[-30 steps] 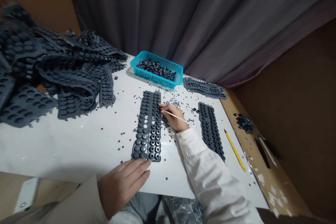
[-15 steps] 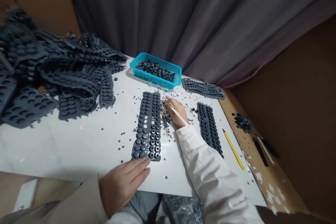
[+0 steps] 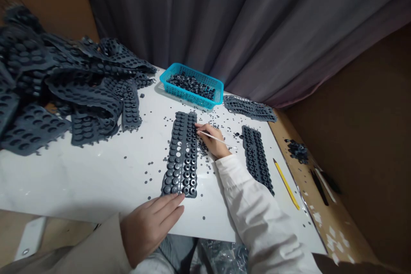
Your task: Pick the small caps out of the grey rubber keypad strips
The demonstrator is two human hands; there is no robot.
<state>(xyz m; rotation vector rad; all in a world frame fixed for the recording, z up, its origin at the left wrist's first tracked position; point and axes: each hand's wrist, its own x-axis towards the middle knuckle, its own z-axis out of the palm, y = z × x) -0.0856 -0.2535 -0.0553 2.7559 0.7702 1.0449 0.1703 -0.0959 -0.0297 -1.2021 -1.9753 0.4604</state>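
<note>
A dark grey rubber sheet (image 3: 180,154) with rows of round caps lies lengthwise before me; a few holes in its middle show white table through. At its near edge my left hand (image 3: 154,222) rests with fingers stretched out flat, fingertips touching the rubber. My right hand (image 3: 213,139) is closed around a thin white stick (image 3: 216,138), and its fingertips are at the sheet's upper right edge. The stick's tip is hard to make out there. Small dark discs (image 3: 202,147) lie scattered beside the sheet, partly under my right hand.
A blue basket (image 3: 167,88) of dark rubber pieces stands behind. Tangled rubber sheets (image 3: 86,90) heap up at left. On the right lie another sheet (image 3: 257,158), a folded sheet (image 3: 250,108), a yellow pencil (image 3: 285,184) and a small pile of pieces (image 3: 297,150).
My right hand has moved slightly left to the sheet's edge, and the white stick has turned to a flatter angle. My left hand stays put.
</note>
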